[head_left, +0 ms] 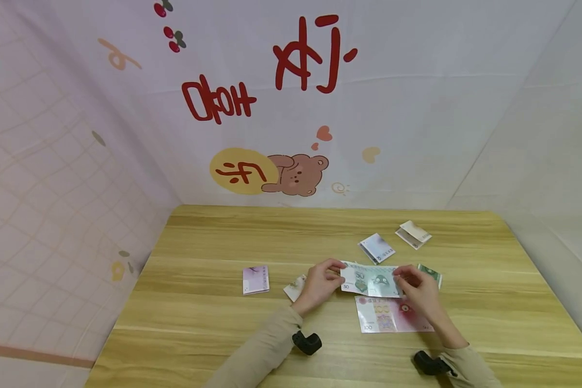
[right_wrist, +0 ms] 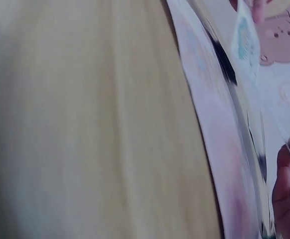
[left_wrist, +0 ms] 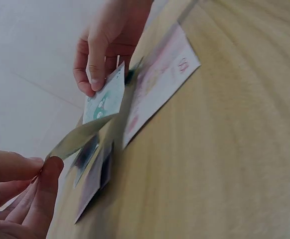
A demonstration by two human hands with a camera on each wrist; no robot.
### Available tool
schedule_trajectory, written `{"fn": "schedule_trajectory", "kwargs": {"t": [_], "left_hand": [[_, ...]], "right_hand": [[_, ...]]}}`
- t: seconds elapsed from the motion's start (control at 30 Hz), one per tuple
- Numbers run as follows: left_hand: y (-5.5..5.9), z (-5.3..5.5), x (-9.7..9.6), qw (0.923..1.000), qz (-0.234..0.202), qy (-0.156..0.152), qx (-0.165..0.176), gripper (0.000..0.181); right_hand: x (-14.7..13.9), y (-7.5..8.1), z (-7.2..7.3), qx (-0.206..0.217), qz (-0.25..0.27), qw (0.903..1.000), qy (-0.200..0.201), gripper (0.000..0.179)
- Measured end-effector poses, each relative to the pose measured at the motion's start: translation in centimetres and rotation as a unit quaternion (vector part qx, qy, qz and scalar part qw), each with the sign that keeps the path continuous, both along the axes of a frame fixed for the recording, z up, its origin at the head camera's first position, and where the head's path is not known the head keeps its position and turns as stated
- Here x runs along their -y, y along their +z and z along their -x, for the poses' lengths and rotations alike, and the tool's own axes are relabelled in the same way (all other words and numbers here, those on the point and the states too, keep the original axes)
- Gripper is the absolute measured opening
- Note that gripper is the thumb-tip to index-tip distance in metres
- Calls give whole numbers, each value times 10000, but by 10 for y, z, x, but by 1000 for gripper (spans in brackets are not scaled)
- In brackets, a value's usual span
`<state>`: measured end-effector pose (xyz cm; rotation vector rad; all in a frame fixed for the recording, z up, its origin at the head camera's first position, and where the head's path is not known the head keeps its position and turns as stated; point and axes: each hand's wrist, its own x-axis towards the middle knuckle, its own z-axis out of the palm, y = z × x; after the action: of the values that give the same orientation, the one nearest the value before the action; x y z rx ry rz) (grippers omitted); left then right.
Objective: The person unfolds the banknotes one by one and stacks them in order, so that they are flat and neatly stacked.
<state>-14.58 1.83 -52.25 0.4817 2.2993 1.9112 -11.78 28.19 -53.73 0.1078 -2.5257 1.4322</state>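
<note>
A green play banknote (head_left: 375, 280) marked 50 is stretched between both hands, raised over the table with a crease bending it. My left hand (head_left: 322, 283) pinches its left end between thumb and fingertips. At the opposite end, my right hand (head_left: 419, 291) pinches the note by thumb and fingers. Flat on the wood below lies a pink banknote (head_left: 375, 315) marked 100, its right part covered by the right hand and wrist. The left wrist view shows the green note (left_wrist: 107, 102) folded along its middle, the pink note (left_wrist: 160, 79) lying beyond it.
Folded notes lie about the table (head_left: 199, 334): a purple one (head_left: 255, 280) at left, a pale one (head_left: 295, 287) partly behind the left hand, a blue one (head_left: 377, 248) and a brownish one (head_left: 414, 235) behind, a dark green one (head_left: 430, 274) by the right hand. A printed cloth (head_left: 393, 108) hangs behind.
</note>
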Motion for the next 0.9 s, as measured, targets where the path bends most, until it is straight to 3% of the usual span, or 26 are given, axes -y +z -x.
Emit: {"fn": "schedule_trajectory", "kwargs": {"t": [0.2, 0.4, 0.9], "left_hand": [[-8, -9, -7, 9996, 172, -201, -59, 24], [-10, -15, -17, 9975, 597, -242, -276, 22], [-4, -26, -26, 9926, 1015, -656, -136, 21]], "right_hand": [[-14, 1, -6, -10, 35, 9996, 281, 8], [-22, 1, -10, -87, -407, 9978, 509, 12], [-35, 11, -25, -45, -1187, 9912, 581, 18]]}}
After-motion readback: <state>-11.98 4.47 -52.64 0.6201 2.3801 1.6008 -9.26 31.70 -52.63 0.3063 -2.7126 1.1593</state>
